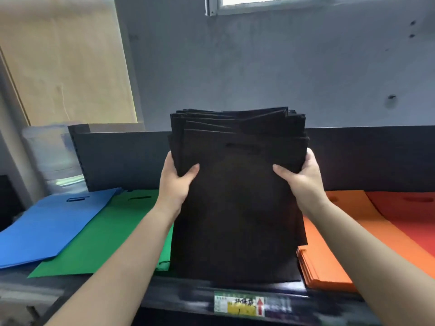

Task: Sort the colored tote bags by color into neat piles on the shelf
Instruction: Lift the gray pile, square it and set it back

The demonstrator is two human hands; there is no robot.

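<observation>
Blue bags (47,229) and green bags (113,234) lie flat on the shelf (188,295). The left hand (175,182) and right hand (303,177) clamp the black bags (237,208) by their side edges, thumbs in front, the stack standing upright on the shelf. Orange bags (334,250) and red bags (409,212) lie to its right.

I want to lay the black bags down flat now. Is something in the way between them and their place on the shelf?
Nothing visible blocks it. Both hands, left and right, hold the black bags upright, their bottom edge on the shelf, in the gap between the green pile and the orange pile. The space behind the bags is hidden.
</observation>
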